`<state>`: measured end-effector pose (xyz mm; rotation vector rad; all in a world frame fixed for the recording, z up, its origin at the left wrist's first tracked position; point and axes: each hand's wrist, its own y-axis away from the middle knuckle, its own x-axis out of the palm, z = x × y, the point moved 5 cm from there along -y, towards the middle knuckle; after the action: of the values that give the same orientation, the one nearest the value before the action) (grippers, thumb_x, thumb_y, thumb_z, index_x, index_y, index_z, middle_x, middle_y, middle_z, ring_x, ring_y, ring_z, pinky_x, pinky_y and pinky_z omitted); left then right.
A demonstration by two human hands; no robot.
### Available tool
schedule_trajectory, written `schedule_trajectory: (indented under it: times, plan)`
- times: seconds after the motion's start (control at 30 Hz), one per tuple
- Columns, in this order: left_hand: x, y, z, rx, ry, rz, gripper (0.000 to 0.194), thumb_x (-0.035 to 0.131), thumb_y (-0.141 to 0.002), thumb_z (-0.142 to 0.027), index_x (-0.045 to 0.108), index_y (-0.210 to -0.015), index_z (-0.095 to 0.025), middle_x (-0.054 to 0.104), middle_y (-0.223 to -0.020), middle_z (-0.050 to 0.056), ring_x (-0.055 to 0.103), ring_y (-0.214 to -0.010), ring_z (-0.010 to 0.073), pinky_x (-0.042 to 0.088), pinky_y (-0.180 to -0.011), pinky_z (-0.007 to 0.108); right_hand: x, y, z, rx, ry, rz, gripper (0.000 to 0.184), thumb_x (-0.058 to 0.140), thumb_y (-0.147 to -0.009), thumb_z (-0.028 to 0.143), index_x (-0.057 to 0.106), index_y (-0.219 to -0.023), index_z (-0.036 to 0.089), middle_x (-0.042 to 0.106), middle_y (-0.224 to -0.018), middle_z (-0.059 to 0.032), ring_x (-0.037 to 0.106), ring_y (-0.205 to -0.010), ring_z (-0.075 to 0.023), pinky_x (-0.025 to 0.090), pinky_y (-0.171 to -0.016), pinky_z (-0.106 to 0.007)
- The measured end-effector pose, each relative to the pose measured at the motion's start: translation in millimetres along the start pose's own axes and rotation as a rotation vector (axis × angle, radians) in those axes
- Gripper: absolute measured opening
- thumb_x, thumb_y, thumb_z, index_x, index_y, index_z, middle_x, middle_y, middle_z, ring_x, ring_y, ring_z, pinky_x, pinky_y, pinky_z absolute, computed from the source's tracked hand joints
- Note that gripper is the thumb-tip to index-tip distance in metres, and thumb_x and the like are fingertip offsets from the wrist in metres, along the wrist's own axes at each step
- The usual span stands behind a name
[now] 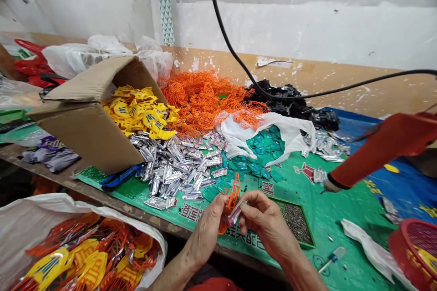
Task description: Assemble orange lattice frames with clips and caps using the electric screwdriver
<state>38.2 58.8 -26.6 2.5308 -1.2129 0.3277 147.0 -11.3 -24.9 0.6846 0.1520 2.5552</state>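
Note:
My left hand (205, 232) grips an orange plastic lattice piece (231, 203) low in the view. My right hand (262, 223) pinches a small silver-and-purple strip (236, 212) against that lattice, its fingertips touching the strip. Just beyond the hands lies a loose heap of silver foil pieces (177, 170). A shallow green tray of small dark parts (293, 223) sits beside my right hand. Teal pieces (259, 152) lie farther back, partly under a white plastic bag (269, 134).
An open cardboard box of yellow plastic pieces (92, 122) and a heap of orange lattices (205, 100) stand on the bench. An orange-red heat gun (382, 150) hangs at right on a black cable (239, 50). A white sack (71, 241) sits lower left, a red basket (414, 254) lower right.

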Motion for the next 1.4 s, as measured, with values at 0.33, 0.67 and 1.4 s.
schedule_trajectory:
  times: [0.33, 0.67, 1.4]
  plan:
    - [15.6, 10, -24, 0.466, -0.662, 0.126, 0.022, 0.054, -0.090, -0.023, 0.068, -0.107, -0.021, 0.063, -0.099, 0.009, 0.058, -0.093, 0.0221, 0.044, -0.082, 0.030, -15, 10, 8, -0.276, 0.131, 0.094, 0.012, 0.078, -0.069, 0.025, 0.076, -0.081, 0.026, 0.052, -0.086, 0.0000, 0.059, -0.067, -0.0111, 0.055, -0.053, -0.025]
    - [33.5, 29, -31, 0.892, -1.055, 0.221, 0.031, 0.055, -0.083, -0.009, 0.063, -0.110, -0.021, 0.069, -0.094, 0.010, 0.061, -0.083, 0.0227, 0.041, -0.073, 0.035, -21, 56, 28, -0.738, 0.410, 0.049, 0.030, 0.076, -0.072, 0.014, 0.076, -0.092, 0.037, 0.063, -0.088, -0.0025, 0.064, -0.081, -0.0160, 0.054, -0.068, -0.028]
    - [46.1, 43, -46, 1.235, -1.267, 0.114, 0.023, 0.049, -0.084, -0.006, 0.059, -0.103, -0.017, 0.070, -0.084, 0.003, 0.057, -0.074, 0.0167, 0.044, -0.067, 0.032, -23, 67, 20, -0.845, 0.423, 0.021, 0.022, 0.071, -0.078, 0.016, 0.074, -0.095, 0.031, 0.062, -0.093, -0.0028, 0.065, -0.083, -0.0149, 0.058, -0.070, -0.026]
